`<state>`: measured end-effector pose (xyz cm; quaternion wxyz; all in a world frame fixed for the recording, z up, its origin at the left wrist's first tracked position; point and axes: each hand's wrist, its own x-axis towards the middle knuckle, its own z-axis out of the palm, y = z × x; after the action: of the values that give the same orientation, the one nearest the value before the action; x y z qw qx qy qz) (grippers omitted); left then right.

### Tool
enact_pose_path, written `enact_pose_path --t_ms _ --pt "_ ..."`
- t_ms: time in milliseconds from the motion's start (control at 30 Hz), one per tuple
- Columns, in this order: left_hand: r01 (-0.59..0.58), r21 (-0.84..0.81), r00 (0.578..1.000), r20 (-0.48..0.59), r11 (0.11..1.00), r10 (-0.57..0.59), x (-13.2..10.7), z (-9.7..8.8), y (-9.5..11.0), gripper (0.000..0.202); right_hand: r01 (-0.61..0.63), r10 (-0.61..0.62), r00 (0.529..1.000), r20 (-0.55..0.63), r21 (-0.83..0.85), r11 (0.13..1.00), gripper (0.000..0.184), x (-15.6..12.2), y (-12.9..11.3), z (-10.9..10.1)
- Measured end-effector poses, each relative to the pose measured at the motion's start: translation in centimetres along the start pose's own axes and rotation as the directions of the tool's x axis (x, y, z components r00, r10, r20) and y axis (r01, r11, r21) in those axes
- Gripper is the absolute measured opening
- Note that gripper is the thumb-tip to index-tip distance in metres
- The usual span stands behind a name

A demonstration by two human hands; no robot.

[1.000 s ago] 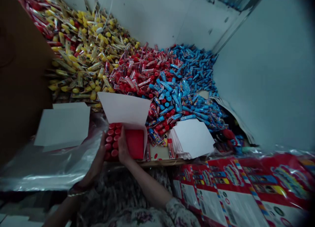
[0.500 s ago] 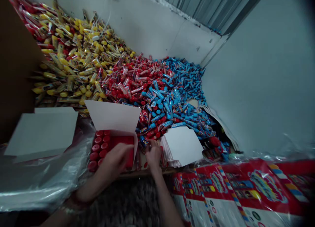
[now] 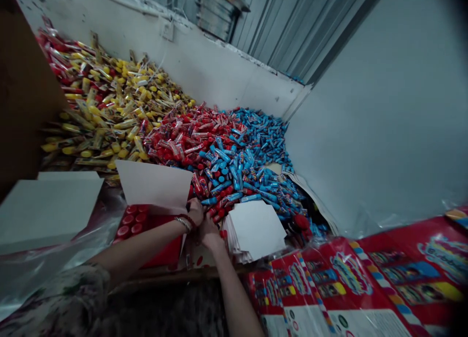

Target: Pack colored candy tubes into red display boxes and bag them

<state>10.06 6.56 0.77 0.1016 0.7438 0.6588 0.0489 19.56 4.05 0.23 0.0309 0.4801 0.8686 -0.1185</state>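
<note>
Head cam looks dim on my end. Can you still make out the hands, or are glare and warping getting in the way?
Head view: dim overall, with darkened corners; the left hand and right hand are shadowed but readable. Glare shines on the plastic sheet, and wide-angle warping slants the pale wall.

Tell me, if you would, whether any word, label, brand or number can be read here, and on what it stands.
Nothing can be read with certainty.
Red printed cartons: logo lettering, too blurred to read.
White panels on those cartons: small print, too small to read.
Blue wrappers: printing too small to read.
White card flap: no print shows.
</note>
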Motion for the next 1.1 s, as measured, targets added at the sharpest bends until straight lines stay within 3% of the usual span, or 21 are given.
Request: enact_pose_path --t_ms 167,267,367,433,500,600,667,767,933,1000,1100 --pt "-0.036 0.171 0.998 0.056 0.985 0.027 -1.4 -0.9 -0.1 0.037 -0.077 0.077 0.997 0.013 -0.022 0.997 0.058 -2.2 -0.7 0.1" --pt "-0.054 0.204 0.998 0.046 0.977 0.045 -2.3 -1.1 0.1 0.037 -0.141 0.157 0.970 -0.187 0.096 0.985 0.049 -3.8 -0.5 -1.3" --pt "-0.063 0.188 0.998 0.005 0.980 0.063 -2.5 -1.9 0.9 0.042 -0.174 0.310 0.848 -0.431 0.325 0.929 0.028 -4.5 1.4 -4.7" --pt "-0.090 0.165 0.995 -0.022 0.982 0.095 -1.9 -3.1 1.5 0.044 -0.229 0.439 0.746 -0.500 0.427 0.875 0.019 -4.0 3.7 -7.6" --pt "-0.108 0.105 0.993 -0.041 0.989 0.113 -0.6 -4.7 1.9 0.045 -0.351 0.571 0.704 -0.422 0.491 0.797 0.022 -2.6 6.3 -10.3" --pt "-0.094 0.007 0.995 -0.037 0.996 0.094 1.8 -6.5 2.0 0.044 -0.492 0.662 0.722 -0.204 0.521 0.697 0.026 0.3 9.4 -12.7" --pt "-0.072 -0.006 0.997 -0.014 0.997 0.072 2.8 -6.7 2.0 0.043 -0.531 0.677 0.723 -0.136 0.518 0.671 0.024 2.4 10.5 -13.2" --pt "-0.039 -0.001 0.999 0.022 0.999 0.039 3.3 -5.3 2.2 0.043 -0.572 0.697 0.713 -0.077 0.510 0.642 0.027 4.9 11.1 -12.6" --pt "0.011 -0.017 0.998 0.056 1.000 -0.010 2.8 -2.7 2.7 0.041 -0.580 0.715 0.699 -0.014 0.574 0.578 0.068 7.1 11.4 -10.3" --pt "0.009 -0.036 0.998 0.056 0.999 -0.007 2.7 -2.8 2.5 0.041 -0.560 0.714 0.700 0.021 0.636 0.531 0.070 7.5 11.8 -9.7" --pt "0.006 -0.076 1.000 0.020 0.997 -0.005 2.8 -4.3 1.9 0.040 -0.494 0.702 0.711 0.044 0.741 0.455 0.067 7.3 12.1 -9.4"
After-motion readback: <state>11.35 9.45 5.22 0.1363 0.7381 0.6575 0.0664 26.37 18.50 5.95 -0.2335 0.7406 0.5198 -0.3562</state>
